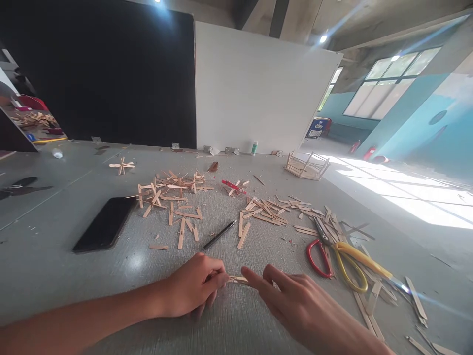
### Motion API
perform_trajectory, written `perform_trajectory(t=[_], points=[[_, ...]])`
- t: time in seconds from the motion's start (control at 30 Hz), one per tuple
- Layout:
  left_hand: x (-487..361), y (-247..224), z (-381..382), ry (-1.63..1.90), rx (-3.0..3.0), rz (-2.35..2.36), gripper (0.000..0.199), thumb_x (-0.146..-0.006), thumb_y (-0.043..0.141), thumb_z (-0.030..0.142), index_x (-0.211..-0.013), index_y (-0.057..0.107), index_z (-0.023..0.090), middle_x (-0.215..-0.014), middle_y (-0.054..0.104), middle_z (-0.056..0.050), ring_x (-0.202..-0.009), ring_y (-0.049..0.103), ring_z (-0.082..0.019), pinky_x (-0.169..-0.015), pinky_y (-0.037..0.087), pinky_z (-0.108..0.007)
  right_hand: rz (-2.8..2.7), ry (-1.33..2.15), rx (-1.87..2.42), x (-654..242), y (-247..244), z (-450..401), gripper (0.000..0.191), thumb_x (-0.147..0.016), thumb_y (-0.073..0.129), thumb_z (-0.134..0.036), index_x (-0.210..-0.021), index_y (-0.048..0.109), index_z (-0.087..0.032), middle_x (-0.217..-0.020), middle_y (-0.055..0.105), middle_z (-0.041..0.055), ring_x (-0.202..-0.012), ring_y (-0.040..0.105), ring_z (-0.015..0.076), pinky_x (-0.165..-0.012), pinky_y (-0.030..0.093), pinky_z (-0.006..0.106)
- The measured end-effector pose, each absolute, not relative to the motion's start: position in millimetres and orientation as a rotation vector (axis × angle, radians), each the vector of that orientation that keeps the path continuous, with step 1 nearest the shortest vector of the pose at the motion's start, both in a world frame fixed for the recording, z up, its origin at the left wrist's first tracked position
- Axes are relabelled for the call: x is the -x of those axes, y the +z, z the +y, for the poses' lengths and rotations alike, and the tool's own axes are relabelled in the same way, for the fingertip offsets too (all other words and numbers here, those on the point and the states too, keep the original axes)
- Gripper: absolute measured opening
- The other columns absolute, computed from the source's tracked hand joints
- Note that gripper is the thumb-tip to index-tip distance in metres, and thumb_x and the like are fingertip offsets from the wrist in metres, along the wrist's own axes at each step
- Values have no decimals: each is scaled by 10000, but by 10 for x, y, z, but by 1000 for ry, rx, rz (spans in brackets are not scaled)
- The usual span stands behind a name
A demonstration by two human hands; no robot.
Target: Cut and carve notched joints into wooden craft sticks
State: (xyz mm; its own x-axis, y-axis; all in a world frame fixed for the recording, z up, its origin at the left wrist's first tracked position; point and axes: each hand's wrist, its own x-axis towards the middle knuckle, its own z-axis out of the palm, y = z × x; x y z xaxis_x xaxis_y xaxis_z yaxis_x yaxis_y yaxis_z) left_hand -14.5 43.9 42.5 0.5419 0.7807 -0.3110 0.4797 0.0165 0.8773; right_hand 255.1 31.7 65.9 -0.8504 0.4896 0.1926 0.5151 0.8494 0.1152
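Near the table's front edge, my left hand (195,287) is closed, thumb and fingers pinching the left end of thin wooden craft sticks (238,279). From the right, my right hand (291,298) grips the other end of the same sticks, its index finger laid along them. Most of the sticks are hidden by my fingers. Just beyond my hands lies a black pen (219,234), slanting up to the right. Short cut craft sticks (181,232) lie past it on the left, and a larger loose pile of sticks (268,212) on the right.
On the right lie red- and yellow-handled scissors (325,241) and a yellow-handled cutter (364,259) among more sticks. A black phone (105,224) lies at left. Farther back are a stick frame (307,166), a small glue bottle (254,147) and a star-shaped stick piece (121,166).
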Motion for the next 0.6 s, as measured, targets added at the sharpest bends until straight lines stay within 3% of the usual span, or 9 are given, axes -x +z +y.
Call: perform_trajectory(t=[0.17,0.33,0.5,0.6], points=[[130,425,467,313,-1667,1074,339,-1010,415,415,-793,546,191,-551,536,52,-341,451,-78,-335,319,-153,-2884,-362,672,-2470,692,182,353,-1023,459,-142,-1357,547,-69,-832,652,42,-628,597,156,-511,442,302],[128,463,450,338,-1724,1056,323,-1022,417,348,-741,481,202,-526,517,59,-373,445,-68,-400,352,-145,-2807,-614,648,-2312,632,44,399,-971,429,-46,-1346,560,-15,-825,701,73,-640,629,168,-496,470,305],[160,412,438,330,-1721,1058,374,-1032,408,430,-729,436,214,-518,501,62,-351,485,-80,-351,329,-144,-2829,-334,569,-2503,532,374,323,-1052,381,-104,-1276,606,-45,-673,598,0,-506,509,138,-438,339,321],[162,360,440,316,-1705,1076,410,-1033,376,497,-733,433,224,-492,481,64,-326,473,-98,-309,326,-155,-2796,-131,535,-2630,453,611,329,-1089,360,-146,-1318,591,-100,-688,597,-13,-529,514,108,-464,300,292]])
